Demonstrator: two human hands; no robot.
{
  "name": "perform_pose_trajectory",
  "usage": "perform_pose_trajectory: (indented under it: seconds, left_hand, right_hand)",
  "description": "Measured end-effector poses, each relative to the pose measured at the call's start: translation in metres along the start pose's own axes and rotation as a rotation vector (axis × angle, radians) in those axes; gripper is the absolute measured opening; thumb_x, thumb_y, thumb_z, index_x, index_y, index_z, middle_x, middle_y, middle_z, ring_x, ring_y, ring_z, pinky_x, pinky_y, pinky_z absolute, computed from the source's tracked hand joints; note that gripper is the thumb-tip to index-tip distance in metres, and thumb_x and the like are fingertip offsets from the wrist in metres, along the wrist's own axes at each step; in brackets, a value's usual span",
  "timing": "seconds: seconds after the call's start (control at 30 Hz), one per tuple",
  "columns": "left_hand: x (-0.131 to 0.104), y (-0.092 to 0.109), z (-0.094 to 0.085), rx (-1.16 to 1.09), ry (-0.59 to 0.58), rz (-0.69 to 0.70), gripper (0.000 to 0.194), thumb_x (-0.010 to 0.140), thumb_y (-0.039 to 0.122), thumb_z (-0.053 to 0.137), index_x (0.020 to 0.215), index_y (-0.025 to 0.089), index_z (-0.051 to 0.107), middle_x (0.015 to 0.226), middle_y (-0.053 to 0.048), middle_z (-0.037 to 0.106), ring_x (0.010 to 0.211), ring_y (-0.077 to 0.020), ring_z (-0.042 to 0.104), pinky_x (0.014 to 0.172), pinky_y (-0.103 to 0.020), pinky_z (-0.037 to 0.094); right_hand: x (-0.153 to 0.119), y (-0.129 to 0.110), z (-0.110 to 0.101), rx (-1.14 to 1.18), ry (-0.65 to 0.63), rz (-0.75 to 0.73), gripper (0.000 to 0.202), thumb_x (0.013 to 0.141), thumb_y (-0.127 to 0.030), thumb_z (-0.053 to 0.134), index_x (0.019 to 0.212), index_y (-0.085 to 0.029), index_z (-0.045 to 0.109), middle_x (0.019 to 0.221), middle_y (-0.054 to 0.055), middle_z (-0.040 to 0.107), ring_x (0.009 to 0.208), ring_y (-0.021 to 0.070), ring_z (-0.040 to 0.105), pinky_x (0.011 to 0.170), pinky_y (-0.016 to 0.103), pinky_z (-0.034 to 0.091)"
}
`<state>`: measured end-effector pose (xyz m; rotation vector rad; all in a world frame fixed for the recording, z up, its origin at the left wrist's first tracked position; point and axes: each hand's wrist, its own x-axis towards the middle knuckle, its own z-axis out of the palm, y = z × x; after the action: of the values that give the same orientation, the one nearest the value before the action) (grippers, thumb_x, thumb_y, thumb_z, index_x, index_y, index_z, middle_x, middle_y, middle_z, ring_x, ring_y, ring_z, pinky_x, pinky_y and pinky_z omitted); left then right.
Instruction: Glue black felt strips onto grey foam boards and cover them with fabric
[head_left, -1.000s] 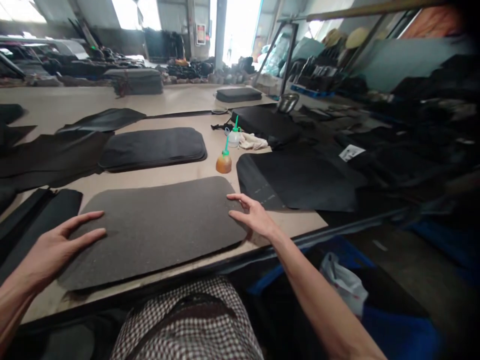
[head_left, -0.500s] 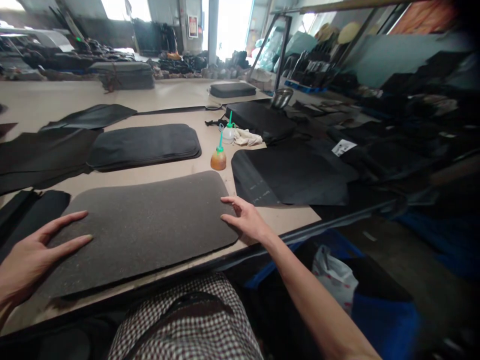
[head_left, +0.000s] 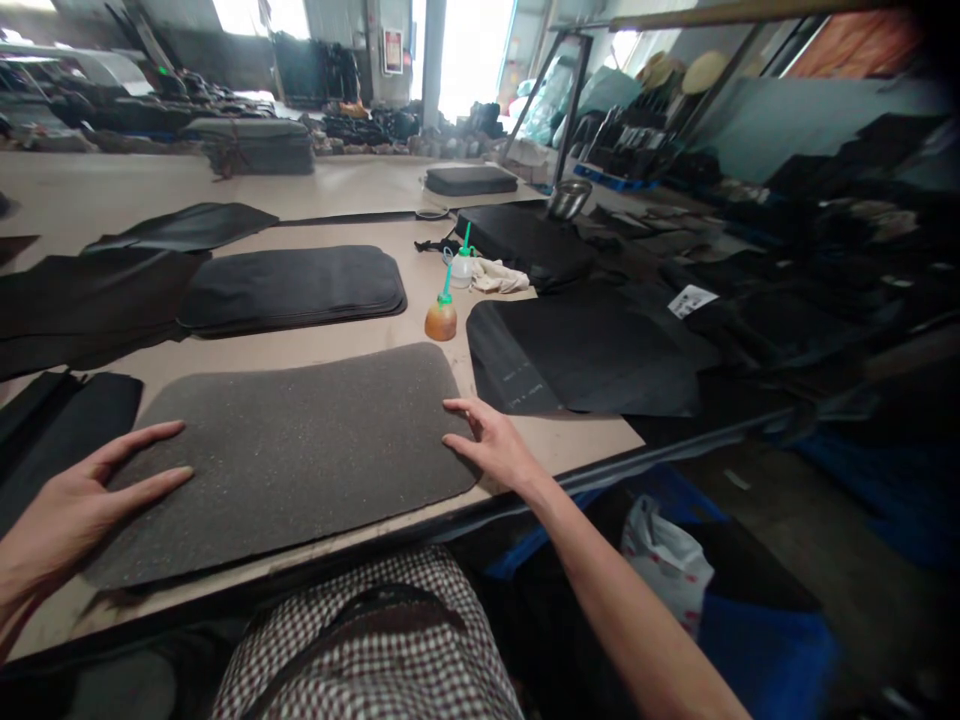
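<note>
A dark grey speckled foam-like sheet (head_left: 300, 450) with rounded corners lies flat on the table in front of me. My left hand (head_left: 90, 505) rests at its left edge, thumb and fingers spread apart over the surface. At the right edge my right hand (head_left: 487, 440) touches the sheet, its thumb and forefinger also apart. Just beyond the sheet stand a squeeze bottle of amber liquid (head_left: 441, 320) with a green nozzle and a whitish squeeze bottle (head_left: 463, 268). Behind the sheet is a stack of black rounded panels (head_left: 292, 285).
Black sheet material (head_left: 577, 350) lies on the table (head_left: 585, 440) to the right. A crumpled cloth (head_left: 499, 276) and a metal bowl (head_left: 568, 200) are farther back. Below the right table edge are a plastic bag (head_left: 666, 560) and a blue crate (head_left: 765, 640).
The view has shifted slightly. Both hands keep nearly the same places at the two ends of the sheet, and the sheet shows no clear movement on the table.
</note>
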<state>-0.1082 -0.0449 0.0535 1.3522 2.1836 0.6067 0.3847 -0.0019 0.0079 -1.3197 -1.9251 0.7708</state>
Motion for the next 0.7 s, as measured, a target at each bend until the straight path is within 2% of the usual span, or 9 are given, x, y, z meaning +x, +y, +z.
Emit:
perform_pose_trajectory:
  seconds: [0.17,0.3,0.4,0.43,0.47,0.53,0.57,0.63,0.7]
  left_hand:
    - [0.007,-0.009,0.001,-0.028,-0.028,0.037,0.077,0.064,0.071,0.079,0.135,0.043,0.062,0.142,0.001,0.063,0.112,-0.0299,0.068,0.087,-0.041,0.059]
    - [-0.006,0.001,0.002,-0.107,-0.060,0.120,0.080,0.069,0.066,0.079,0.138,0.031,0.061,0.136,-0.004,0.066,0.109,-0.0297,0.068,0.089,-0.039,0.058]
    - [-0.012,0.008,0.003,-0.149,-0.048,0.241,0.071,0.071,0.058,0.080,0.133,0.026,0.065,0.134,-0.004,0.067,0.117,-0.0293,0.065,0.101,-0.037,0.051]
    - [-0.011,0.008,0.003,-0.160,-0.066,0.275,0.068,0.074,0.054,0.079,0.135,0.025,0.064,0.136,-0.005,0.066,0.120,-0.0289,0.063,0.104,-0.037,0.049]
    - [-0.010,0.007,0.002,-0.171,-0.067,0.304,0.066,0.076,0.052,0.078,0.134,0.024,0.064,0.137,-0.006,0.065,0.121,-0.0286,0.062,0.107,-0.037,0.047]
    - [-0.007,0.002,-0.001,-0.167,-0.090,0.368,0.065,0.077,0.047,0.079,0.135,0.021,0.063,0.138,-0.008,0.063,0.126,-0.0285,0.059,0.111,-0.038,0.042]
    - [-0.005,-0.001,-0.003,-0.158,-0.103,0.396,0.065,0.078,0.045,0.078,0.135,0.021,0.063,0.139,-0.009,0.062,0.127,-0.0283,0.058,0.113,-0.039,0.041]
    - [-0.003,-0.007,-0.005,-0.137,-0.131,0.442,0.062,0.080,0.042,0.077,0.136,0.020,0.061,0.140,-0.010,0.061,0.127,-0.0274,0.058,0.113,-0.039,0.040]
    - [-0.002,-0.014,-0.006,-0.127,-0.143,0.486,0.060,0.082,0.039,0.076,0.136,0.020,0.061,0.139,-0.010,0.061,0.125,-0.0263,0.058,0.111,-0.039,0.041]
  right_hand:
    - [0.000,0.000,0.001,-0.047,-0.002,-0.017,0.042,0.088,-0.030,0.068,0.129,-0.026,0.062,0.123,0.005,0.066,0.102,0.0225,0.063,0.094,0.039,0.050]
    - [-0.005,-0.001,0.005,-0.073,0.000,-0.080,0.043,0.091,-0.035,0.063,0.132,-0.023,0.060,0.131,0.011,0.061,0.119,0.0293,0.058,0.104,0.048,0.045]
    - [-0.009,0.002,0.011,-0.354,0.208,-0.173,0.058,0.090,-0.046,0.065,0.140,-0.019,0.055,0.140,0.018,0.051,0.127,0.0379,0.050,0.108,0.057,0.040]
    - [-0.010,0.004,0.014,-0.424,0.245,-0.180,0.062,0.090,-0.048,0.065,0.143,-0.018,0.054,0.146,0.020,0.046,0.126,0.0396,0.050,0.108,0.059,0.039]
    - [-0.011,0.007,0.017,-0.458,0.249,-0.207,0.056,0.092,-0.047,0.061,0.141,-0.019,0.056,0.145,0.020,0.047,0.119,0.0380,0.055,0.105,0.059,0.041]
    - [-0.013,0.015,0.022,-0.418,0.132,-0.336,0.036,0.098,-0.039,0.052,0.127,-0.024,0.066,0.132,0.014,0.058,0.107,0.0317,0.062,0.097,0.050,0.049]
    - [-0.014,0.021,0.023,-0.388,0.034,-0.412,0.031,0.099,-0.034,0.048,0.121,-0.027,0.068,0.125,0.011,0.063,0.104,0.0289,0.065,0.093,0.045,0.052]
    - [-0.016,0.035,0.024,-0.357,-0.082,-0.507,0.031,0.098,-0.031,0.045,0.118,-0.030,0.069,0.118,0.006,0.068,0.101,0.0262,0.068,0.088,0.041,0.054]
    - [-0.016,0.051,0.021,-0.369,-0.126,-0.510,0.034,0.096,-0.033,0.046,0.122,-0.032,0.068,0.121,0.006,0.068,0.102,0.0271,0.068,0.089,0.042,0.055]
